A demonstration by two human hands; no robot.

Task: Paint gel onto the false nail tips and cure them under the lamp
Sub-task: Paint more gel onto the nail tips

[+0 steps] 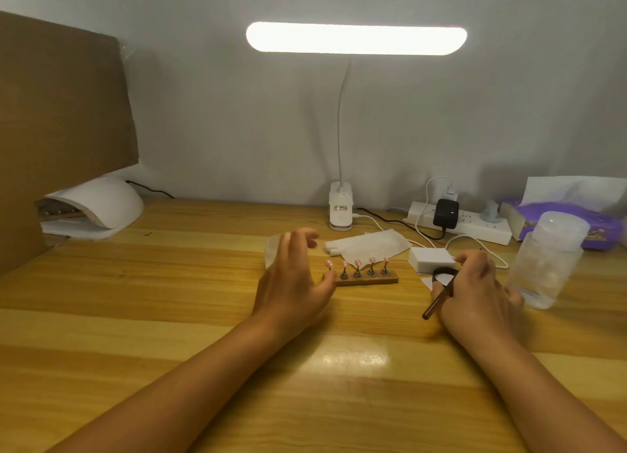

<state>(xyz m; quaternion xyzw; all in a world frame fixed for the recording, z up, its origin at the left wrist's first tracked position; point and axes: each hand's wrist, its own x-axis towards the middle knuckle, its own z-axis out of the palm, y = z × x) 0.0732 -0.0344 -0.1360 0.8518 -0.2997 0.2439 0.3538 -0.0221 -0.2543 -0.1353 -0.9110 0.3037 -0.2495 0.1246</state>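
A brown wooden strip (pixel 369 279) lies mid-table and carries several small metal stands, each topped with a pink false nail tip (pixel 357 262). My left hand (pixel 293 276) hovers at the strip's left end with fingers spread, its thumb touching that end. My right hand (pixel 478 290) grips a brown brush handle (pixel 437 301) that slants down to the left, over a small black gel pot (pixel 442 273). The white dome curing lamp (pixel 101 205) sits at the far left of the table, its opening facing left.
A lit desk lamp (pixel 356 39) stands at the back centre. White tissue (pixel 366 244) and a small white box (pixel 429 259) lie behind the strip. A power strip (pixel 475 223), a purple tissue pack (pixel 556 222) and a clear plastic bottle (pixel 546 262) are at right. Cardboard (pixel 61 113) leans at left.
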